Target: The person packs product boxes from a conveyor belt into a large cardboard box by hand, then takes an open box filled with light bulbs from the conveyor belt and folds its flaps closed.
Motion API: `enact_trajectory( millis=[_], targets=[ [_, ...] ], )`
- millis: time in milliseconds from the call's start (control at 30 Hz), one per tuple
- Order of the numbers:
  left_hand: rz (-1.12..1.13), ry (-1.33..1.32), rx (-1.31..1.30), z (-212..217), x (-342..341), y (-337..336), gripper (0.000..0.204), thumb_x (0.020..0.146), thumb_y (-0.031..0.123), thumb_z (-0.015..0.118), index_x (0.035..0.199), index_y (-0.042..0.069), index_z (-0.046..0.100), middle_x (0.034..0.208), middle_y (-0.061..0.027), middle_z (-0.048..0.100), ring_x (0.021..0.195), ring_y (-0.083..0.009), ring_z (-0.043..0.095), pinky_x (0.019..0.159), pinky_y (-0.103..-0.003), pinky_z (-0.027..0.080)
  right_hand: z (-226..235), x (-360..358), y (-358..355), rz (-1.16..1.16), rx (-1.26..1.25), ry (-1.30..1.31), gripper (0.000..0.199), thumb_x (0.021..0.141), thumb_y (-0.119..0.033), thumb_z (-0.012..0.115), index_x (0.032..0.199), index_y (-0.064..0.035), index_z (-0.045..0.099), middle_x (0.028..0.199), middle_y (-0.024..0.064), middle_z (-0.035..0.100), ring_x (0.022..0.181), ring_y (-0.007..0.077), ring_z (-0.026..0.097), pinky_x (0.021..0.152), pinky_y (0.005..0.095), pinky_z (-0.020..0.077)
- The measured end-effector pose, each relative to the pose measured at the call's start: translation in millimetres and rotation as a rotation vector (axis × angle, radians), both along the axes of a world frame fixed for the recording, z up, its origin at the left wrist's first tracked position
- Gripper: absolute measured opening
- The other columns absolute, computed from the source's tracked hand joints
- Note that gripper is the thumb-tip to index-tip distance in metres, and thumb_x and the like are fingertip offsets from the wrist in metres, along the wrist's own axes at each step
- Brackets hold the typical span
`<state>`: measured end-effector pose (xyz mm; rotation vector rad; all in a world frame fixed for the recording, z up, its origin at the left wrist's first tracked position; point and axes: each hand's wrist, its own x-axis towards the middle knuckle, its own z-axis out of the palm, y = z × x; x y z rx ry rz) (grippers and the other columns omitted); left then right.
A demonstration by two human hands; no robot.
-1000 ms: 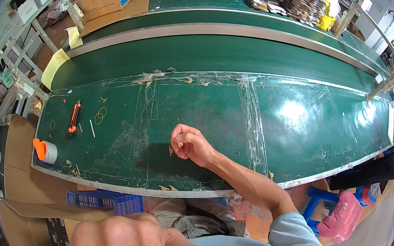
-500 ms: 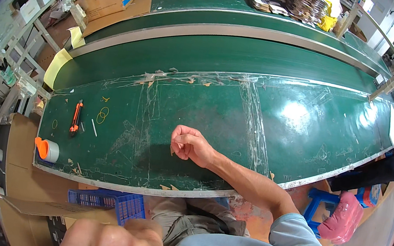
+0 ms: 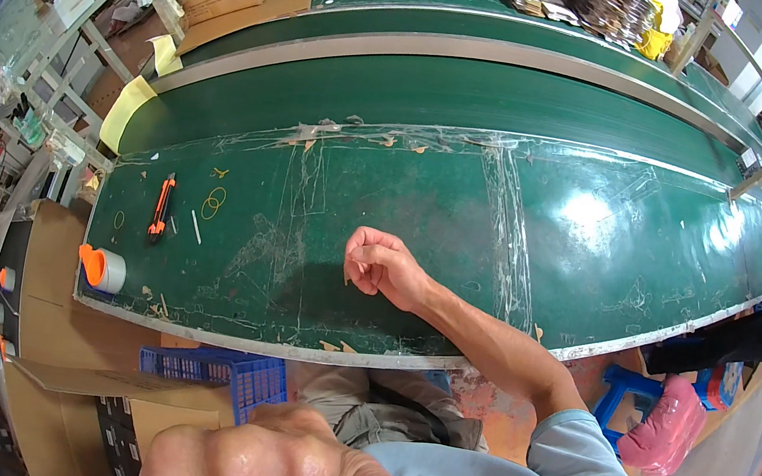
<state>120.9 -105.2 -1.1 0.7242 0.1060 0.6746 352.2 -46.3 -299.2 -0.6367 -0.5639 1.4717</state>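
My right hand [image 3: 382,265] hovers over the green worktable [image 3: 427,186] near its front edge, fingers loosely curled, with nothing seen in them. Very close to the camera, my left hand [image 3: 289,474] shows its bent knuckles at the bottom. Its fingertips are hidden, and so is anything they might hold. On the table's left part lie an orange-and-black utility knife [image 3: 161,209], yellow rubber bands [image 3: 213,204] and a thin white strip [image 3: 196,227]. A tape roll [image 3: 108,272] with an orange piece stands at the left front corner.
Behind the table runs a green conveyor belt [image 3: 441,91] with a metal rail. A blue crate [image 3: 216,371] and cardboard [image 3: 54,280] sit below on the left. A blue stool [image 3: 622,394] with a pink cushion [image 3: 666,429] is at right, near another person's dark-clothed limb [image 3: 737,337].
My left hand has shifted right and shows larger at the bottom. My right hand stays curled over the table. The whole view has moved slightly.
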Motion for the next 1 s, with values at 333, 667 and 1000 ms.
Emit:
enact_trajectory(
  millis=[333, 667, 1000],
  targets=[
    [-0.273, -0.807, 0.561, -57.3, 68.4, 61.4, 0.022, 0.097, 0.019, 0.072, 0.082, 0.01, 0.058, 0.072, -0.0019, 0.051, 0.055, -0.0195, 0.046, 0.069, -0.038, 0.04, -0.6, -1.8, 1.2, 0.002, 0.002, -0.065, 0.008, 0.096, -0.013, 0.062, 0.093, -0.0063, 0.059, 0.073, 0.0048, 0.057, 0.059, 0.0139, 0.051, 0.049, 0.029, 0.036],
    [0.377, -0.548, 0.689, -75.5, 103.1, -1.7, 0.011, 0.1, 0.015, 0.066, 0.093, 0.012, 0.058, 0.088, -0.0107, 0.064, 0.064, -0.0254, 0.06, 0.068, -0.039, 0.049, 8.7, -7.4, -0.1, 0.006, -0.011, -0.074, 0.012, 0.098, -0.015, 0.063, 0.09, -0.0088, 0.057, 0.072, 0.0017, 0.057, 0.058, 0.0098, 0.05, 0.05, 0.027, 0.0384],
    [-0.15, -0.083, 0.318, -53.7, 57.5, -16.7, 0.029, 0.104, 0.031, 0.058, 0.098, 0.005, 0.069, 0.087, -0.0129, 0.071, 0.067, -0.0214, 0.063, 0.066, -0.032, 0.05, 8.8, -9.3, 0.5, 0.02, 0.017, -0.108, 0.012, 0.1, -0.016, 0.062, 0.091, -0.0087, 0.056, 0.073, 0.0019, 0.057, 0.059, 0.0098, 0.051, 0.051, 0.0268, 0.039]
  ],
)
